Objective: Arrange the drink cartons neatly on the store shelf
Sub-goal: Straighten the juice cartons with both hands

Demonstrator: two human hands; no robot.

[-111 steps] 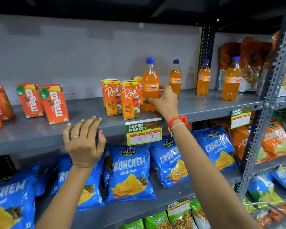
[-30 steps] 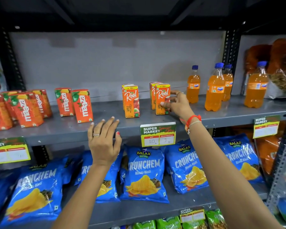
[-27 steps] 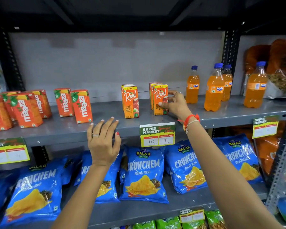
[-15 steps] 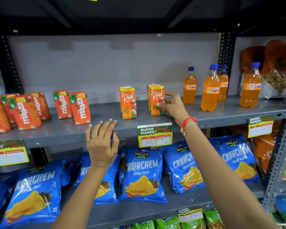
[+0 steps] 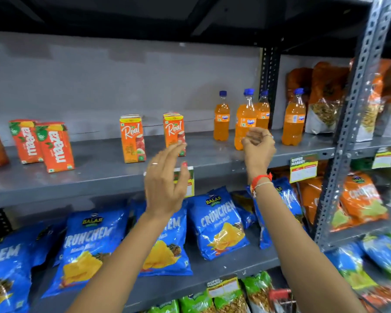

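Two groups of orange Real cartons stand upright on the grey shelf (image 5: pixel 99 175): one (image 5: pixel 132 138) to the left and one (image 5: pixel 173 132) to the right, apart from each other. Orange Maaza cartons (image 5: pixel 53 147) stand further left, slightly tilted. My left hand (image 5: pixel 165 181) is raised in front of the shelf edge with fingers spread, holding nothing, its fingertips just below the right Real carton. My right hand (image 5: pixel 257 145) hovers loosely curled and empty in front of a Fanta bottle (image 5: pixel 244 123), clear of the cartons.
Several Fanta bottles (image 5: pixel 221 116) stand on the right of the shelf. Snack bags (image 5: pixel 325 98) lean at far right behind a perforated metal upright (image 5: pixel 348 123). Blue Crunchem chip bags (image 5: pixel 217 222) fill the shelf below. Price tags (image 5: pixel 303 168) hang on the shelf edge.
My right hand has let go of the right Real carton and moved right toward the bottles. My left hand has lifted off the shelf edge and shifted right. The view has swung.
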